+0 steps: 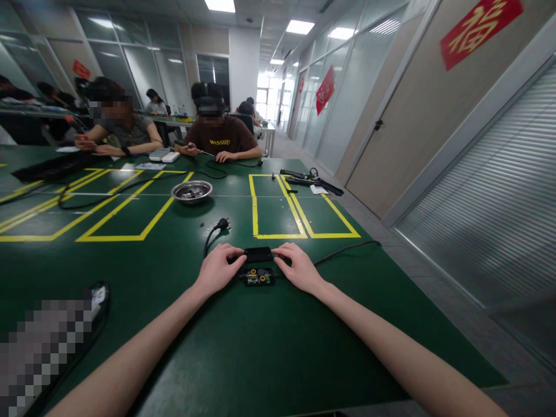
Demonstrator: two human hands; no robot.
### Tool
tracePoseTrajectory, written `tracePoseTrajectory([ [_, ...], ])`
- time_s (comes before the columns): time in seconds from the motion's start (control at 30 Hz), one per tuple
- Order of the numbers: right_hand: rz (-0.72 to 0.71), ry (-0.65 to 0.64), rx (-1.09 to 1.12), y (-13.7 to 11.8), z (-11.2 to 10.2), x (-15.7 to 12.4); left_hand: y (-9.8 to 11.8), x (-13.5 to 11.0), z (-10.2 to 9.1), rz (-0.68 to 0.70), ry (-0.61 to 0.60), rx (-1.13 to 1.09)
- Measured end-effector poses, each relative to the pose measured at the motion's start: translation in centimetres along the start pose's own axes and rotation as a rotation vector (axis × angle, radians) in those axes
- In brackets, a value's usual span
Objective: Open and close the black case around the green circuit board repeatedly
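Observation:
Between my two hands is a black plastic casing half (258,254), hollow side showing. My left hand (220,267) pinches its left end with thumb and fingers. At the other end, my right hand (297,266) grips it the same way. Just nearer to me lies the other casing half with a circuit board (259,277) in it; copper coils and small parts show on the board. A power plug (223,224) on a short black cable lies beyond my left hand. Another black cable (347,250) runs off to the right from behind my right hand.
A metal bowl (191,192) with small parts stands beyond, left of centre. Yellow tape (282,236) marks rectangles on the green table (243,359). Black tools or parts (313,180) lie far right. Two people work across the table, one with a screwdriver-like tool. A pixelated object (52,347) is at lower left.

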State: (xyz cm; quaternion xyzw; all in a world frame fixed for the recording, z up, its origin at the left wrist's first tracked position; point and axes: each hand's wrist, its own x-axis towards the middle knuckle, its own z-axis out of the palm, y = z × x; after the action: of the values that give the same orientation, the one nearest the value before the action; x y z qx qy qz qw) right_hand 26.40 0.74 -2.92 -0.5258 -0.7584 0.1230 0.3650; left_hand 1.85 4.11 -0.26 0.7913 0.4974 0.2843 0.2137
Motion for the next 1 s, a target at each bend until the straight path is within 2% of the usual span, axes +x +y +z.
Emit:
tracePoseTrajectory([
  [0.1, 0.029, -0.015, 0.087, 0.1, -0.1, 0.1, -0.1, 0.1, 0.2, -0.049, -0.018, -0.001],
  [0.2, 0.133, -0.025, 0.183, 0.0, -0.1, 0.2, -0.2, 0.2, 0.0, -0.126, -0.085, -0.154],
  [0.33, 0.233, -0.009, 0.272, -0.5, 0.0, 0.1, -0.2, 0.3, -0.6, -0.155, -0.165, -0.356],
  [0.73, 0.186, 0.000, 0.275, -1.5, -0.6, -0.4, -0.1, 0.2, -2.2, -0.149, -0.306, -0.464],
  [1.0, 0.088, 0.004, 0.238, -2.0, -1.2, -0.6, 0.0, 0.2, -2.4, -0.098, -0.329, -0.431],
])
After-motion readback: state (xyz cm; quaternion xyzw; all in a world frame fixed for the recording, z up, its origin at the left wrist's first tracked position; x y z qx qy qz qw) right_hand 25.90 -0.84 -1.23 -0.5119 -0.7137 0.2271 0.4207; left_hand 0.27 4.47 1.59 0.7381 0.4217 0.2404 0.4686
